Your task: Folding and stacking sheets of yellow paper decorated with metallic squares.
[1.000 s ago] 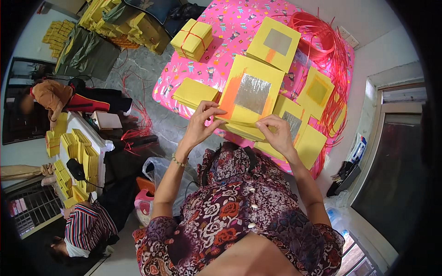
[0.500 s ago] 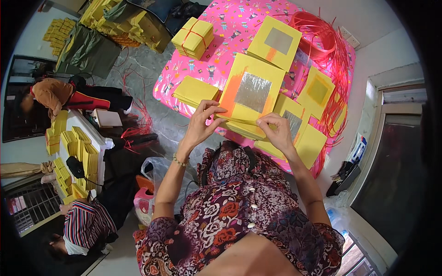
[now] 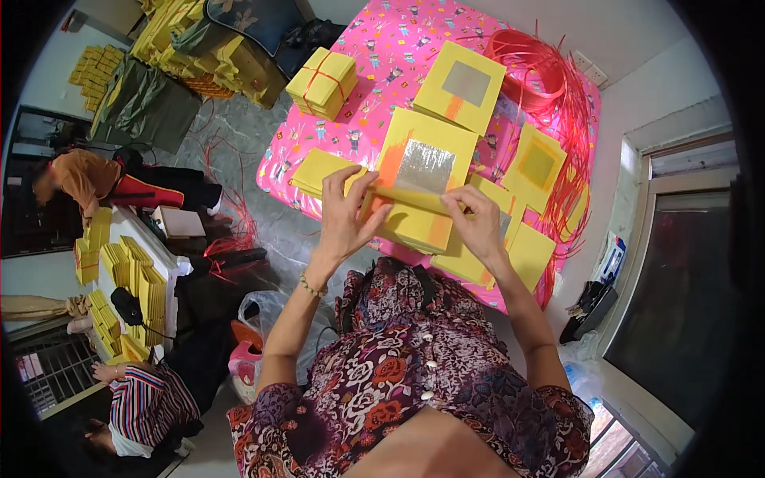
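Observation:
A yellow paper sheet point(image 3: 425, 166) with a shiny silver square and orange bands lies on top of a thick stack of yellow paper point(image 3: 410, 230) in front of me. Its near edge is raised and curls away from me. At the left end of that edge is my left hand point(image 3: 344, 213), fingers bent over the paper and thumb lower down, loosely closed about it. Thumb and fingertips of my right hand point(image 3: 476, 223) pinch the right end. Part of the edge under my fingers is hidden.
A pink patterned cloth point(image 3: 291, 131) covers the table. On it are a tied yellow bundle point(image 3: 322, 84), another silver-square stack point(image 3: 462, 86), a plain yellow stack point(image 3: 323, 171) and red plastic strips point(image 3: 550, 80). Two people work at left around a white table point(image 3: 169, 279) of yellow stacks.
The sheet's near edge has come up off the stack and curled away from me, baring the paper beneath. Both hands stay at its ends; the whole view has shifted slightly.

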The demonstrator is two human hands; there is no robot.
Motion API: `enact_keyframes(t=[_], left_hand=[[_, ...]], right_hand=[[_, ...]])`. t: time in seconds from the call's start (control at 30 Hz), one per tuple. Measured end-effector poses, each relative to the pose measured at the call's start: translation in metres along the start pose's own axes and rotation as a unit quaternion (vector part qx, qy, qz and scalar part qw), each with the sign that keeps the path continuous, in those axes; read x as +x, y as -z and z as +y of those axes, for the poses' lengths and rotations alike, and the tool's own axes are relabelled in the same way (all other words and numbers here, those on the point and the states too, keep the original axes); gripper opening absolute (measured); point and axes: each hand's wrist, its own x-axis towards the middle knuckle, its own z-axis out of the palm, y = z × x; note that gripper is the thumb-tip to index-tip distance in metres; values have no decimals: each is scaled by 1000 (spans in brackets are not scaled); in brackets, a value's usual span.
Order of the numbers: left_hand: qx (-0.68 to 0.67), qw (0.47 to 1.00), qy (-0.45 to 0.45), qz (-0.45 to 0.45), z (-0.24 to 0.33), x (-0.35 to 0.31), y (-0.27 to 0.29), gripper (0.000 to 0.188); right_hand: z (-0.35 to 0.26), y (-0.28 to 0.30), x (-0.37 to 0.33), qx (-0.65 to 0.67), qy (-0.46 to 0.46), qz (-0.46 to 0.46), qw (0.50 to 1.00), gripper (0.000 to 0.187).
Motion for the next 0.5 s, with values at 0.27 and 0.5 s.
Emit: enact_keyframes(t=[0.27, 0.5], left_hand=[[14, 993, -115, -5, 15, 27, -42, 57], [141, 972, -140, -125, 7, 43, -65, 66]], right_hand=[[37, 5, 76, -73, 42, 98, 992, 21], [55, 3, 106, -206, 79, 116, 968, 22]])
